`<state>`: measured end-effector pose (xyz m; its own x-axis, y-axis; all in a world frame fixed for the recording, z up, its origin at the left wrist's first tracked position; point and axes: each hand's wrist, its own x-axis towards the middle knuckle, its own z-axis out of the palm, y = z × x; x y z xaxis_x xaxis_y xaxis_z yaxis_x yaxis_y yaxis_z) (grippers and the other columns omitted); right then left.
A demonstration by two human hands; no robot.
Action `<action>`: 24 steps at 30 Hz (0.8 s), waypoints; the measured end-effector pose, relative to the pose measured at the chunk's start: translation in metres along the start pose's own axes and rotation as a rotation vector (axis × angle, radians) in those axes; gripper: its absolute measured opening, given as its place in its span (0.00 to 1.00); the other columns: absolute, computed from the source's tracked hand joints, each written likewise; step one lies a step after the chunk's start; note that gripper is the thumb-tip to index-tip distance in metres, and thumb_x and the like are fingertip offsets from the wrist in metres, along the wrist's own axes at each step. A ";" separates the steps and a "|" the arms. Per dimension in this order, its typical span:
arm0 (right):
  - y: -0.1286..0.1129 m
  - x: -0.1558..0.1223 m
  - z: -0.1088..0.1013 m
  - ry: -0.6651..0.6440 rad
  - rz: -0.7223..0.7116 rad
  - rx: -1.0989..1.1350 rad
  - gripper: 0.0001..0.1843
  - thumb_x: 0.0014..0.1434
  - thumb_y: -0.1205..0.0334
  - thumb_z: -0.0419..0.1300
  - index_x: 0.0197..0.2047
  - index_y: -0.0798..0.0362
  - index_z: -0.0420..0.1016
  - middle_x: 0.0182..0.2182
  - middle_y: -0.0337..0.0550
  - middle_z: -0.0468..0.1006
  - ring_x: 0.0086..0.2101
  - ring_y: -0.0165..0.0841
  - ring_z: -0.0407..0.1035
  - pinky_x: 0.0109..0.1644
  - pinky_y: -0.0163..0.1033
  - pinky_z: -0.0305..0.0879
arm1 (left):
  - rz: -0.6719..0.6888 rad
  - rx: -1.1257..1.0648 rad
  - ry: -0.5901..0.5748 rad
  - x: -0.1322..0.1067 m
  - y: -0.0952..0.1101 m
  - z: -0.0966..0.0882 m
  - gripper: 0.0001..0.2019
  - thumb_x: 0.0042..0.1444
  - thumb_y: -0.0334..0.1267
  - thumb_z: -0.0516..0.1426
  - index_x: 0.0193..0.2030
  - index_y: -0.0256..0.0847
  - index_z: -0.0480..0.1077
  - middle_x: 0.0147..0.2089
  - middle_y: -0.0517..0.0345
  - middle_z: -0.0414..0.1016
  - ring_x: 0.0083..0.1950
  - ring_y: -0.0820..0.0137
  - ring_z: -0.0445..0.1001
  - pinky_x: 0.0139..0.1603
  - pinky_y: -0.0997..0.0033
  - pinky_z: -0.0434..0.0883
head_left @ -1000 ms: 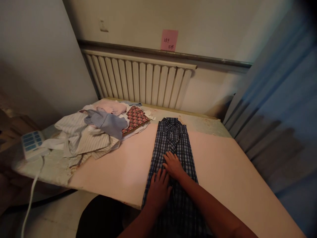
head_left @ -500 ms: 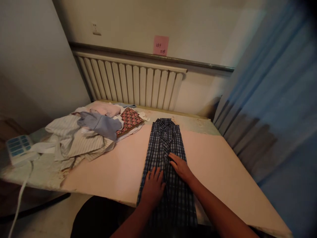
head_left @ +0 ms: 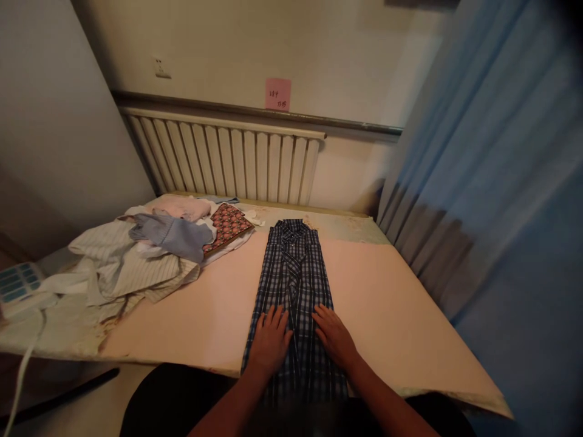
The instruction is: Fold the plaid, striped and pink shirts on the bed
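A dark blue plaid shirt (head_left: pixel 294 273) lies folded lengthwise into a long strip on the table, its collar at the far end. Its near end reaches past the table's front edge. My left hand (head_left: pixel 269 340) rests flat on the left part of the shirt, fingers spread. On the right side, my right hand (head_left: pixel 334 337) lies on the cloth near its edge with the fingers stretched out. Neither hand grips the fabric.
To the left is a heap of clothes (head_left: pixel 150 255), with a red patterned cloth (head_left: pixel 226 226) on its right side. A white power strip (head_left: pixel 22 291) with a cable sits at the left. A radiator (head_left: pixel 228 155) stands behind the table; a blue curtain (head_left: pixel 483 182) hangs on the right.
My right hand has slid back toward me along the shirt and now lies level with my left hand. The left hand stays on the cloth. The view has shifted slightly.
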<state>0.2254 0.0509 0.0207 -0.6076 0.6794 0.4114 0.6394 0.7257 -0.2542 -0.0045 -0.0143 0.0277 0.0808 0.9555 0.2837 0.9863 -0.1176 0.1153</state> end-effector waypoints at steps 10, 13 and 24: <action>-0.002 0.002 -0.004 0.007 0.015 -0.022 0.22 0.63 0.68 0.52 0.60 0.53 0.68 0.61 0.48 0.67 0.63 0.41 0.56 0.65 0.56 0.57 | 0.010 0.038 -0.009 0.002 0.002 -0.004 0.24 0.65 0.45 0.45 0.65 0.42 0.60 0.68 0.52 0.60 0.70 0.56 0.54 0.66 0.47 0.55; -0.004 0.003 -0.006 0.010 0.019 -0.021 0.22 0.63 0.68 0.52 0.60 0.53 0.68 0.60 0.48 0.68 0.63 0.41 0.56 0.65 0.56 0.57 | 0.018 0.043 -0.008 0.002 0.003 -0.005 0.24 0.65 0.45 0.45 0.65 0.42 0.60 0.68 0.52 0.60 0.70 0.56 0.54 0.66 0.47 0.55; -0.006 0.003 -0.006 0.014 0.030 -0.031 0.23 0.62 0.68 0.52 0.60 0.51 0.68 0.60 0.47 0.68 0.63 0.40 0.57 0.65 0.56 0.58 | 0.007 0.041 -0.004 0.001 0.002 -0.004 0.24 0.65 0.45 0.46 0.66 0.43 0.60 0.68 0.53 0.60 0.70 0.56 0.54 0.66 0.47 0.56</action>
<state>0.2223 0.0476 0.0288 -0.5814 0.6994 0.4157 0.6719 0.7009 -0.2395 -0.0030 -0.0146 0.0315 0.0883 0.9556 0.2810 0.9908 -0.1133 0.0738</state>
